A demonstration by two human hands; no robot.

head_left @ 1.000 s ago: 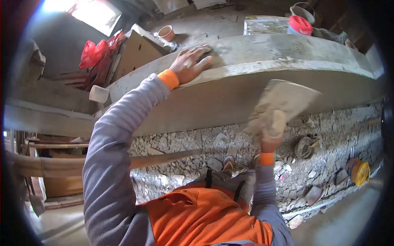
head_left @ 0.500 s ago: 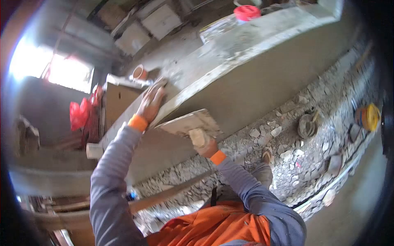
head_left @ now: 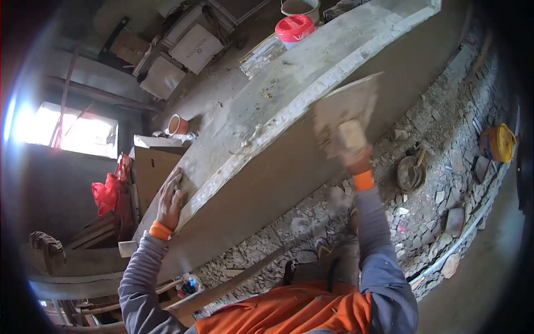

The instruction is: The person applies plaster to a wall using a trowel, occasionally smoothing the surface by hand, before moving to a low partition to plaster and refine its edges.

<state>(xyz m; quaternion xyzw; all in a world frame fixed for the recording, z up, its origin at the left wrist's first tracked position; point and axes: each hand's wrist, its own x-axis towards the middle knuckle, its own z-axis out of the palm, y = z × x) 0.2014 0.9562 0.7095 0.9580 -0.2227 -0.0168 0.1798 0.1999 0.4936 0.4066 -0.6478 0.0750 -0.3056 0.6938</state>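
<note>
My right hand is closed round the pale block handle of a plastering float. The float's broad, mortar-smeared plate lies against or very near the grey plastered side of a low wall, close under its top edge; its outer part is blurred by motion. My left hand lies open on the near end of the wall's rough top, fingers stretched out and holding nothing. Grey mortar crumbs are scattered along that top surface. Both wrists have orange bands.
Broken rubble covers the ground along the wall. On it are a round mortar-stained pan and a yellow bucket. Beyond the wall stand a red-lidded bucket, an orange bucket and cardboard boxes. A red bag hangs at left.
My right hand has carried the float along the wall, away from my left hand, to the upper right. My left hand stays on the wall top but appears lower left as the view shifts.
</note>
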